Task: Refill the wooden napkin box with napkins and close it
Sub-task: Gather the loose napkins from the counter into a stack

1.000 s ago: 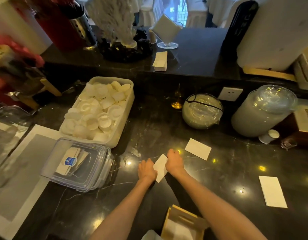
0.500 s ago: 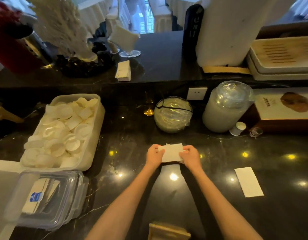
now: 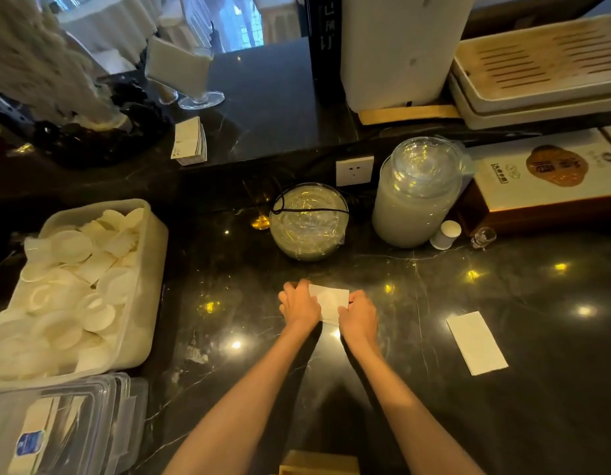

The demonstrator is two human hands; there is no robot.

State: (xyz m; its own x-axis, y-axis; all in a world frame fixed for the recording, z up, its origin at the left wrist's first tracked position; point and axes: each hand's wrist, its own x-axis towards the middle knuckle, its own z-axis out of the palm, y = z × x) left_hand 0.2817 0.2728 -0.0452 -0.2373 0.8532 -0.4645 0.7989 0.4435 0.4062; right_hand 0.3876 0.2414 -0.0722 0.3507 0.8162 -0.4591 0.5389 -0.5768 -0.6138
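Note:
A white folded napkin (image 3: 329,301) lies flat on the black marble counter (image 3: 434,389), held at both ends. My left hand (image 3: 298,308) grips its left end and my right hand (image 3: 359,315) grips its right end. A second white napkin (image 3: 476,342) lies loose on the counter to the right. The top edge of the wooden napkin box (image 3: 319,462) shows at the bottom of the view, between my forearms; its inside is hidden.
A plastic tub of white paper cups (image 3: 70,293) stands at the left, with a clear lidded container (image 3: 60,426) in front of it. A wrapped glass bowl (image 3: 309,222), a lidded glass jar (image 3: 419,193) and a brown box (image 3: 544,176) stand behind my hands.
The napkin was held tilted between my hands; it has turned level and now lies flat, my hands apart at its ends. The view has swung right, so the box has slid lower.

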